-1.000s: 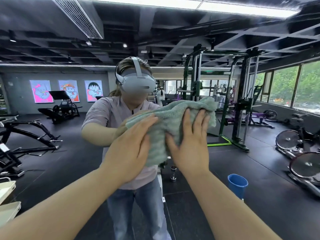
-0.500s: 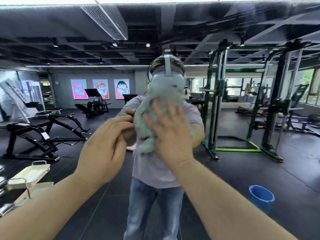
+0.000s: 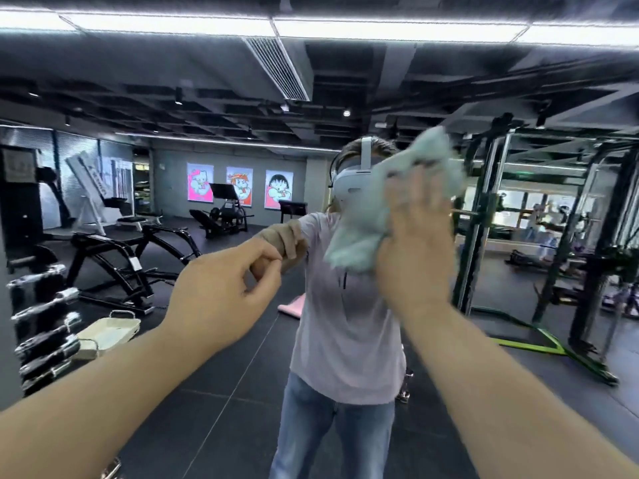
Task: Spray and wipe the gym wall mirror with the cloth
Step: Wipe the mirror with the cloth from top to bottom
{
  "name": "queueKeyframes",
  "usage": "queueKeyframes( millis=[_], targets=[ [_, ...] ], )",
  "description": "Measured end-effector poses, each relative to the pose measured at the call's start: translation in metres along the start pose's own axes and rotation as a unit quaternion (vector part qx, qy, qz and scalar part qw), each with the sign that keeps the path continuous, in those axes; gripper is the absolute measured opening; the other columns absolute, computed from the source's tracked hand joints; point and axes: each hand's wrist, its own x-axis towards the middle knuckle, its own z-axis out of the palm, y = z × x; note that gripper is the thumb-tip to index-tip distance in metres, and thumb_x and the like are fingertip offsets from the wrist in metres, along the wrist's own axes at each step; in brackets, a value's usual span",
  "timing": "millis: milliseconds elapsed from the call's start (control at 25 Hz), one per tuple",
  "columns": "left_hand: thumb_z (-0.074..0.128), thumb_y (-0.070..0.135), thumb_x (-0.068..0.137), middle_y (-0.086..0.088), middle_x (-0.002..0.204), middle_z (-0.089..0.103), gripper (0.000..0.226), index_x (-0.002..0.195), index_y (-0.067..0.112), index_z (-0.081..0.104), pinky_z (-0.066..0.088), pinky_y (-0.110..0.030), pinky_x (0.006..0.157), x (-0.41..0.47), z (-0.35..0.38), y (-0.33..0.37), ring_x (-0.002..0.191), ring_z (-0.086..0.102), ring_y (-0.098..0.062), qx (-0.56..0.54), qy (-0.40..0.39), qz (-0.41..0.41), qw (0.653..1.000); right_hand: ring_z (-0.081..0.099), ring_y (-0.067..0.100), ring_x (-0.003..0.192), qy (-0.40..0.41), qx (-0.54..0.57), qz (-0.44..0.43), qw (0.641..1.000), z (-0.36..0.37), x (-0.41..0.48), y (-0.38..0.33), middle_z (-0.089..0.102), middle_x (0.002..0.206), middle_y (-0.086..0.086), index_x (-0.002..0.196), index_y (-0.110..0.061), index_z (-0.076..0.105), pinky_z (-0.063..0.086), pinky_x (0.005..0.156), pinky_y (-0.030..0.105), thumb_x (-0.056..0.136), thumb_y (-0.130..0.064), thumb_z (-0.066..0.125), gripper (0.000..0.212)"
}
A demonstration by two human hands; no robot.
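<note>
Two hands are up at the wall mirror (image 3: 242, 98). Left of the reflected headset (image 3: 349, 181) and lower, my left hand (image 3: 221, 299) is curled, thumb to forefinger, apparently on nothing, though blur hides the tips. Over the headset's right side, my right hand (image 3: 415, 243) presses the bunched green cloth (image 3: 359, 233) to the glass with fingers spread flat. Pinned by pressure alone, it could slip and drop, or smear streaks.

Cloth (image 3: 359, 229) — motion-blurred, edges indistinct
</note>
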Motion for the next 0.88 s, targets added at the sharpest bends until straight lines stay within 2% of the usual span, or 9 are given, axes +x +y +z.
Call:
queueKeyframes(
  millis=[120, 240, 280, 360, 440, 520, 640, 760, 880],
  targets=[
    [0.040, 0.048, 0.076, 0.029, 0.075, 0.056, 0.026, 0.079, 0.030, 0.060, 0.038, -0.022, 0.050, 0.001, -0.023, -0.039, 0.059, 0.050, -0.001, -0.018, 0.004, -0.010, 1.000, 0.030, 0.031, 0.142, -0.130, -0.011, -0.284, 0.950, 0.038, -0.069, -0.073, 0.042, 0.150, 0.008, 0.140, -0.014, 0.050, 0.008, 0.120, 0.039, 0.089, -0.018, 0.031, 0.055],
    [0.041, 0.047, 0.076, 0.033, 0.087, 0.056, 0.021, 0.079, 0.033, 0.057, 0.039, -0.021, 0.048, -0.004, -0.030, -0.079, 0.066, 0.054, -0.005, -0.013, -0.020, 0.005, 1.000, 0.034, 0.025, 0.139, -0.190, 0.013, -0.397, 0.898, 0.023, -0.066, -0.057, 0.049, 0.144, 0.007, 0.133, -0.013, 0.057, 0.013, 0.119, 0.034, 0.096, -0.017, 0.033, 0.044],
    [0.041, 0.047, 0.077, 0.033, 0.087, 0.056, 0.020, 0.079, 0.034, 0.056, 0.040, -0.022, 0.048, -0.005, -0.032, -0.091, 0.065, 0.055, -0.007, -0.015, -0.030, 0.010, 0.999, 0.039, 0.029, 0.134, -0.159, 0.004, -0.352, 0.922, 0.015, -0.050, -0.048, 0.053, 0.140, 0.010, 0.133, -0.010, 0.056, 0.021, 0.117, 0.037, 0.095, -0.010, 0.035, 0.043],
    [0.045, 0.045, 0.078, 0.031, 0.081, 0.056, 0.016, 0.077, 0.033, 0.056, 0.040, -0.022, 0.047, -0.007, -0.041, -0.110, 0.063, 0.054, -0.009, -0.016, -0.048, 0.012, 0.999, 0.050, 0.039, 0.120, -0.077, 0.008, -0.064, 0.995, -0.004, -0.004, -0.030, 0.049, 0.142, 0.016, 0.143, -0.013, 0.042, 0.044, 0.102, 0.041, 0.087, 0.005, 0.043, 0.060],
    [0.057, 0.036, 0.080, 0.032, 0.076, 0.056, 0.006, 0.075, 0.033, 0.057, 0.038, -0.021, 0.048, -0.004, -0.052, -0.124, 0.061, 0.054, -0.010, -0.015, -0.053, -0.007, 0.998, 0.033, 0.036, 0.139, 0.012, 0.045, 0.211, 0.976, -0.015, 0.038, -0.026, 0.023, 0.159, 0.012, 0.154, -0.017, 0.020, 0.030, 0.110, 0.023, 0.088, 0.009, 0.040, 0.073],
    [0.065, 0.026, 0.081, 0.032, 0.075, 0.056, 0.014, 0.071, 0.033, 0.059, 0.037, -0.019, 0.048, 0.000, -0.061, -0.130, 0.056, 0.053, -0.011, -0.014, -0.050, -0.006, 0.999, 0.006, 0.028, 0.149, 0.054, 0.061, 0.276, 0.958, 0.003, 0.049, -0.066, 0.009, 0.162, 0.010, 0.154, -0.015, 0.015, 0.010, 0.120, 0.028, 0.088, 0.008, 0.039, 0.074],
    [0.060, 0.034, 0.079, 0.036, 0.073, 0.054, 0.005, 0.074, 0.034, 0.060, 0.033, -0.016, 0.048, 0.003, -0.063, -0.136, 0.055, 0.053, -0.007, -0.029, -0.073, 0.006, 0.997, 0.011, 0.030, 0.147, -0.018, 0.054, 0.050, 0.997, 0.052, -0.005, -0.144, 0.024, 0.158, 0.010, 0.149, -0.009, 0.031, 0.017, 0.120, 0.045, 0.085, 0.002, 0.042, 0.065],
    [0.045, 0.050, 0.077, 0.031, 0.064, 0.053, 0.018, 0.074, 0.035, 0.055, 0.029, -0.018, 0.044, -0.009, -0.052, -0.147, 0.046, 0.044, 0.001, -0.022, -0.137, 0.058, 0.989, -0.003, 0.019, 0.149, -0.186, 0.038, -0.201, 0.961, 0.068, -0.079, -0.187, 0.022, 0.156, 0.003, 0.141, -0.009, 0.048, 0.002, 0.121, 0.038, 0.078, -0.020, 0.042, 0.064],
    [0.048, 0.052, 0.074, 0.029, 0.054, 0.044, 0.018, 0.081, 0.036, 0.050, 0.024, -0.009, 0.044, -0.021, -0.039, -0.151, 0.046, 0.043, -0.003, -0.032, -0.156, 0.091, 0.983, 0.007, 0.016, 0.149, -0.214, 0.044, -0.204, 0.954, 0.054, -0.072, -0.165, 0.026, 0.158, 0.003, 0.144, -0.014, 0.044, 0.003, 0.121, 0.037, 0.078, -0.031, 0.043, 0.069]
  ],
)
